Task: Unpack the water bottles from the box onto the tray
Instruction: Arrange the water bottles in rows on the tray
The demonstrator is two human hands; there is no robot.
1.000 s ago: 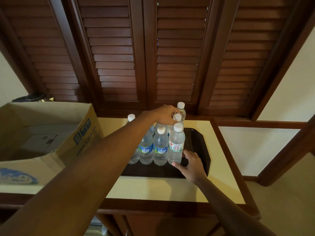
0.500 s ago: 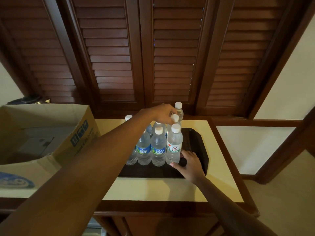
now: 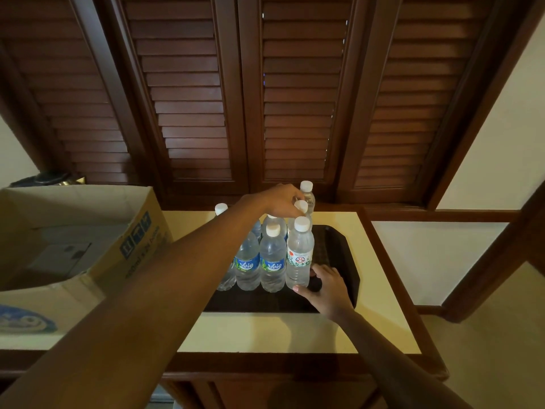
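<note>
Water bottles [image 3: 272, 258] stand upright in a tight cluster on the left part of the dark tray [image 3: 339, 261], which lies on the cream bench [image 3: 265, 332] beside the open cardboard box [image 3: 88, 231]. The left hand [image 3: 277, 200] reaches over the cluster, its grip curled down around the cap end of a bottle in the back rows; which cap it pinches is partly hidden by the fingers. The right hand [image 3: 326, 287] rests on the tray with a loose, nearly straight grip, fingertips touching the base of the front right bottle [image 3: 299, 255] and holding nothing. Risks, as judged: the bottles are tall, narrow and packed touching, so a sideways pull from the left hand could tip one into its neighbours and topple the row. The left forearm passes just above the front caps and could knock them. The rearmost bottle [image 3: 307, 193] stands near the tray's far edge.
</note>
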